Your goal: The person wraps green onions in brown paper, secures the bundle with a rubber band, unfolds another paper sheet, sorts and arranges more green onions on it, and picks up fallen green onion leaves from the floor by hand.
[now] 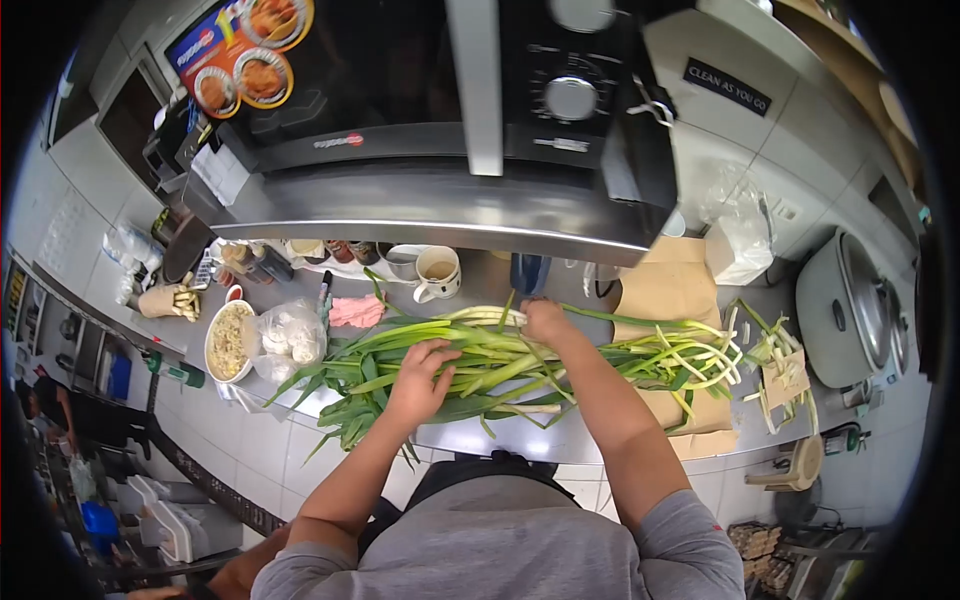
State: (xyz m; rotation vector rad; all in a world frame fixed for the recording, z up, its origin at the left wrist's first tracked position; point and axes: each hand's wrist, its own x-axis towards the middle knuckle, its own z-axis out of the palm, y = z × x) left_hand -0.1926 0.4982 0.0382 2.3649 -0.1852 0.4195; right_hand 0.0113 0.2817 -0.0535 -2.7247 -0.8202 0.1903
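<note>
A large heap of long green leeks or spring onions (pixel 480 368) lies across the steel counter (pixel 520 433), leaves to the left and pale stalks to the right. My left hand (pixel 425 377) rests on the leaves with its fingers spread. My right hand (pixel 543 321) is at the far edge of the heap, its fingers closed round pale stalk ends. Brown paper (pixel 680 275) lies partly under the stalks on the right. More trimmed stalks (pixel 785 355) sit at the counter's right end.
Above the counter's back hangs a steel shelf (pixel 420 215) with a microwave (pixel 360 80). Behind the heap stands a mug (pixel 438 274). To the left are a bowl of chopped food (pixel 230 342) and a plastic bag (pixel 290 335); a large cooker (pixel 845 310) stands right.
</note>
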